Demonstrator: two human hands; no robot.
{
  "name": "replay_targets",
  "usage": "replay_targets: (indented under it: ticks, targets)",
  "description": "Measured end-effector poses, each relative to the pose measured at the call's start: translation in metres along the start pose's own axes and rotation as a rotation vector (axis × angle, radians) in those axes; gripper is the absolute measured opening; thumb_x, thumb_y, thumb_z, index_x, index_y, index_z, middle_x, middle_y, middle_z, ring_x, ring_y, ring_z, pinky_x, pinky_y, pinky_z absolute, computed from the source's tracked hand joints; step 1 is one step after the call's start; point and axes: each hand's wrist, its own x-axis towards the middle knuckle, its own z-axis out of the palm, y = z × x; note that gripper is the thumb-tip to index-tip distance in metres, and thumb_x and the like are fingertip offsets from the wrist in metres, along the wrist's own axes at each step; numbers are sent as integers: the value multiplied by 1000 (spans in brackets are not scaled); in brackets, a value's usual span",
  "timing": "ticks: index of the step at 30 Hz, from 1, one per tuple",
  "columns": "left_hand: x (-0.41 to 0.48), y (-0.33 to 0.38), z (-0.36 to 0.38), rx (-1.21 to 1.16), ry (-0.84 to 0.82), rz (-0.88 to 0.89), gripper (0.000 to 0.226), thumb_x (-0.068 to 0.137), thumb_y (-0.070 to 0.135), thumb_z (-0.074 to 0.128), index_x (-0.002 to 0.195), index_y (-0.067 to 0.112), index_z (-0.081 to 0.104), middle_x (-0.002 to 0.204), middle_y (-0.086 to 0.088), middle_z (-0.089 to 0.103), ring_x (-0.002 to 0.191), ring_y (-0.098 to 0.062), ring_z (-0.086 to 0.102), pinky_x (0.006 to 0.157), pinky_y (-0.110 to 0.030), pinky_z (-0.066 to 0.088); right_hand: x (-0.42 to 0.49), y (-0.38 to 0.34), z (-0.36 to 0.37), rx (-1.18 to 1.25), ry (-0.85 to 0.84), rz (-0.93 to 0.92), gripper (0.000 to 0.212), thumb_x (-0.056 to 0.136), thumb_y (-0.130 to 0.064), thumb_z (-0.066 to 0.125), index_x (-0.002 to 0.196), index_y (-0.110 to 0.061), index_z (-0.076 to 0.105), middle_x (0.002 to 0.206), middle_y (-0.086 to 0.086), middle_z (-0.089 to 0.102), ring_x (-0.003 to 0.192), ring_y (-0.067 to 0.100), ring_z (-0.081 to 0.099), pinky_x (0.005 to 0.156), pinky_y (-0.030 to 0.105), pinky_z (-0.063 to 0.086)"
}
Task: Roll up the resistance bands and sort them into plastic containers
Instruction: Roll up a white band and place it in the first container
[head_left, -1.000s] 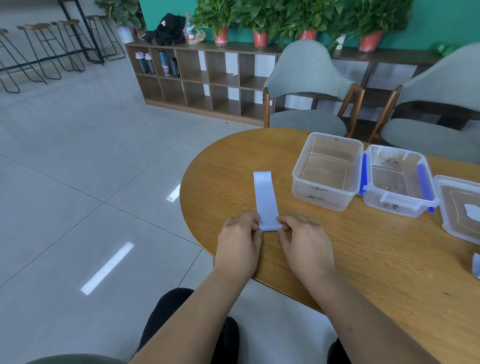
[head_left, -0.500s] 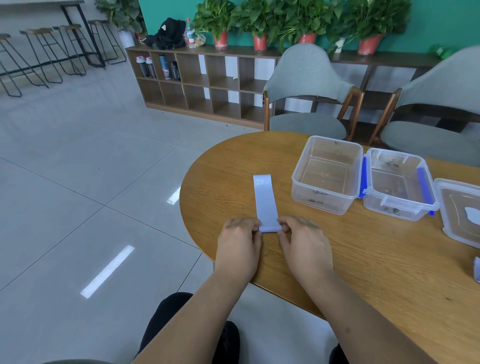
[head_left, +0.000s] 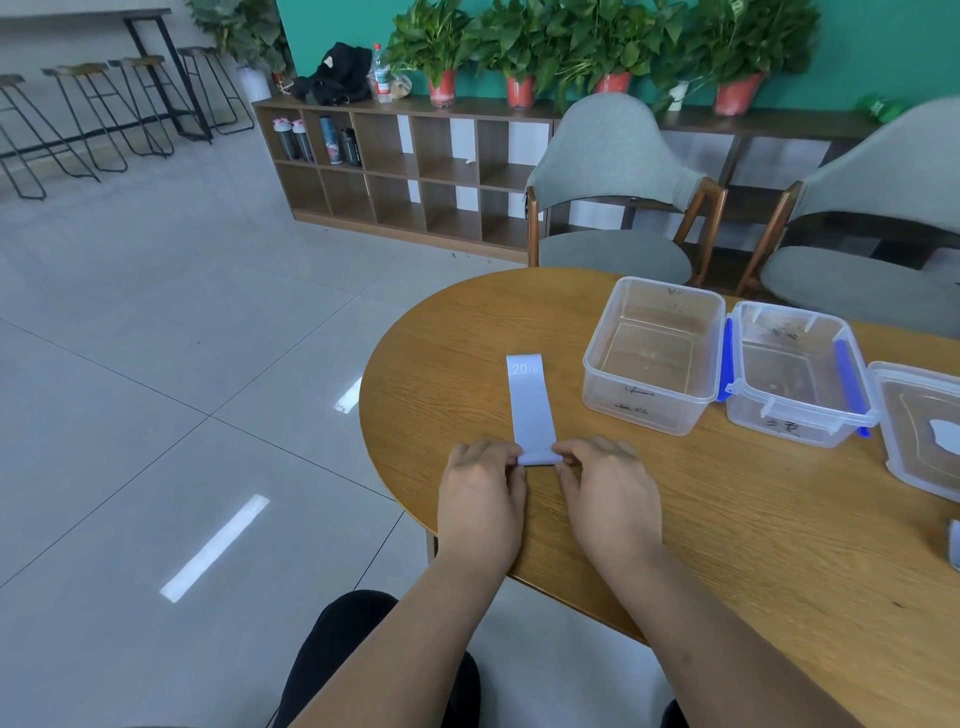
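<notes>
Near table (head_left: 727, 519) edge, left grip (head_left: 480, 493) and right grip (head_left: 605, 488) pinch the band (head_left: 530, 410) end.

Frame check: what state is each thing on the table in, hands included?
Resistance band: flat on the table, near end curled up.
Left hand: pinches the band's near end.
Right hand: pinches the same end.
Plain clear container: open, no band inside.
Blue-latched container: open, latches undone, no band inside.
</notes>
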Motion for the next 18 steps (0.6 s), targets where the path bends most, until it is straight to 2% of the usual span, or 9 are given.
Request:
replay_targets:
  ticks: [7,14,18]
  targets:
    - [-3,0,-5,-84,-4,-81,26,93,10,73,114,26,77,98,18,73,95,-8,58,80,-30,55,-4,2,-7,123,-9,24,29,91,-22,76,119,-32,73,94,-17,70,94,11,60,73,30,51]
    - [-19,2,-14,-127,-4,-93,25,93,17,76,113,31,73,88,27,66,91,-4,58,75,-15,48,-19,6,-11,195,-12,32,24,91,-26,77,112,-34,71,90,-20,70,88,5,59,71,26,45]
    - [-25,1,-17,-123,4,-102,22,93,18,77,110,31,72,87,27,66,89,-3,57,72,-6,39,-24,7,-11,204,-9,22,17,91,-26,77,106,-34,75,89,-22,71,90,7,60,74,30,52]
